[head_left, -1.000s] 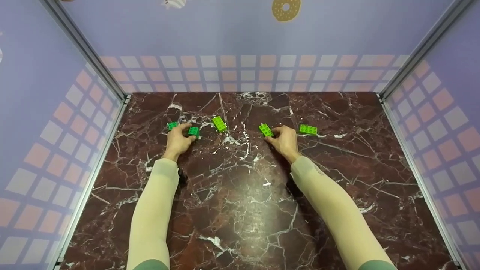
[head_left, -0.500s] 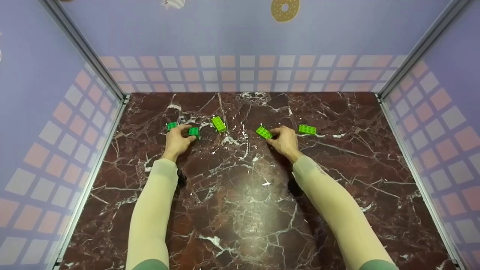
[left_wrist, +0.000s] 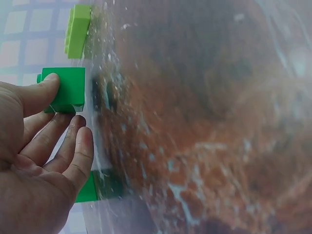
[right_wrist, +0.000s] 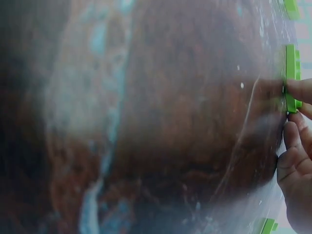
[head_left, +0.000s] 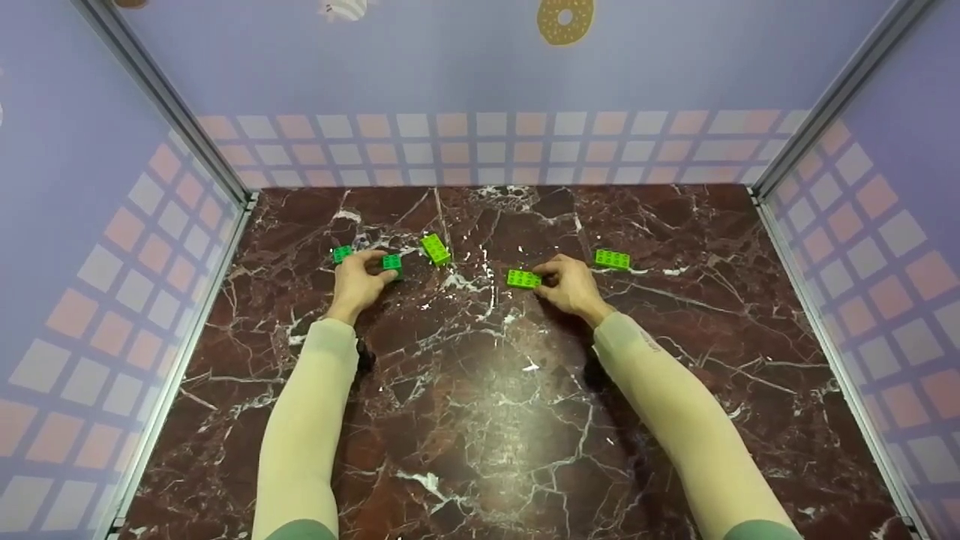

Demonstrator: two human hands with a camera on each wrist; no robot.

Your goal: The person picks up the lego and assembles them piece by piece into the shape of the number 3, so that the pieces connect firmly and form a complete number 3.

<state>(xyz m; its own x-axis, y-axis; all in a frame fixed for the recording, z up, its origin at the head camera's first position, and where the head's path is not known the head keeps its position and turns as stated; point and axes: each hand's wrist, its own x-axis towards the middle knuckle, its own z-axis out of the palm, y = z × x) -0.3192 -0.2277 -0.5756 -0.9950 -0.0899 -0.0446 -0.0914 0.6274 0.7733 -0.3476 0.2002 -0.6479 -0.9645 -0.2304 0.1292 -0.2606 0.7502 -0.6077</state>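
- Green brick (head_left: 392,266) sits on the left side of the table (head_left: 480,420), studs up, with the left hand (head_left: 358,283) pinching it between thumb and fingers.
- In the left wrist view the thumb lies on the brick's flat side and fingers reach under its end; whether the brick touches the table is hard to tell.
- Other green brick (head_left: 342,253) lies just beyond the left hand, farther left, and is partly hidden by it.
- Lime brick (head_left: 523,278) lies right of the middle, studs up, its long side running left to right; the right hand (head_left: 568,285) pinches its right end between thumb and fingers.
- The two hands are well apart, each clamped on its own brick.
- A slanted lime brick (head_left: 435,250) rests between the hands, near the green brick and a little farther off, its far end tipped to the left.
- One more lime brick, the far-right one (head_left: 613,259), lies to the right of the right hand, apart from it, long side left to right.
- Both arms reach in from the near edge in pale sleeves (head_left: 300,420).
- At the far side stands a lilac wall (head_left: 480,82) with pink and white squares low down and a doughnut picture (head_left: 566,19) above.
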